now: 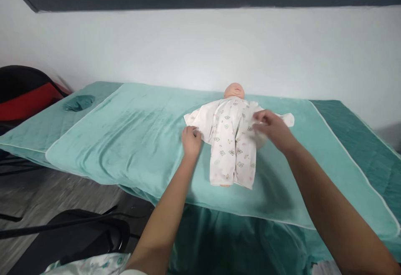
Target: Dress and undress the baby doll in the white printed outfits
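Observation:
A baby doll (234, 90) lies on its back on the green-covered bed, its head toward the wall. It wears a white baby shirt (205, 118) with the sleeves spread wide, and printed baby pants (230, 154) lie over its front and legs. At the shirt's lower left edge, my left hand (191, 142) is closed with curled fingers on the cloth. My right hand (274, 129) hovers at the opposite side of the clothes, fingers bent and smeared by motion. Whether it grips any cloth is unclear. A pale patch below it is blurred too.
The green bed cover (125, 133) has wrinkles and a face hole (79, 103) at its left end. A white wall (156, 45) runs behind the bed. Black chairs (75, 233) stand at the lower left, and a red and black chair (28, 95) at the far left.

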`<state>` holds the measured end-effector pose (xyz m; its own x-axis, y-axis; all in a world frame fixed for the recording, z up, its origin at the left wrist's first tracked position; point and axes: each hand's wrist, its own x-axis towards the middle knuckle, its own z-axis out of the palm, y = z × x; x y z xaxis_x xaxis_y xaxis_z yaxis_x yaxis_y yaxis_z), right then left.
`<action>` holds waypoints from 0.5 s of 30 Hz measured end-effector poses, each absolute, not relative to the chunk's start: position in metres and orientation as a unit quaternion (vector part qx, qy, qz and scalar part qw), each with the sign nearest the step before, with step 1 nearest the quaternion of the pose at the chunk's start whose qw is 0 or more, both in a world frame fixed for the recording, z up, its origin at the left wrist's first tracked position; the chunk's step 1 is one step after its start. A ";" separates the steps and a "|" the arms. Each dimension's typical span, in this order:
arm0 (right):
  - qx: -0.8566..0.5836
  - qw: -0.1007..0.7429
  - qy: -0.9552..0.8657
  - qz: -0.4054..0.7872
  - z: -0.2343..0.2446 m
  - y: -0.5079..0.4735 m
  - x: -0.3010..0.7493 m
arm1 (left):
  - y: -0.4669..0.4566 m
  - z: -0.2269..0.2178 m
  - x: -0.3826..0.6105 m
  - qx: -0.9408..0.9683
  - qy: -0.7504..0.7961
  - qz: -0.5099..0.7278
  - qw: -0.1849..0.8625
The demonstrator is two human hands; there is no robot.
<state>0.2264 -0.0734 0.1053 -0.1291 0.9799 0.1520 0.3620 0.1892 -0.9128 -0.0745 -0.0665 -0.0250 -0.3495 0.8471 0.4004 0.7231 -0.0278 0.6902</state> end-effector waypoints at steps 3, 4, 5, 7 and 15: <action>-0.454 0.223 -0.734 0.453 0.128 -0.089 0.213 | -0.056 -0.022 -0.082 0.528 0.754 0.386 0.061; -0.451 0.212 -0.732 0.465 0.131 -0.090 0.214 | -0.054 -0.021 -0.084 0.523 0.766 0.370 0.061; -0.456 0.234 -0.722 0.465 0.131 -0.089 0.216 | -0.052 -0.020 -0.085 0.519 0.774 0.356 0.060; -0.487 0.321 -0.688 0.431 0.126 -0.077 0.222 | -0.051 -0.020 -0.086 0.516 0.786 0.334 0.058; -0.681 0.333 -0.632 0.161 0.098 0.021 0.195 | -0.067 0.023 -0.060 0.549 0.593 0.551 0.209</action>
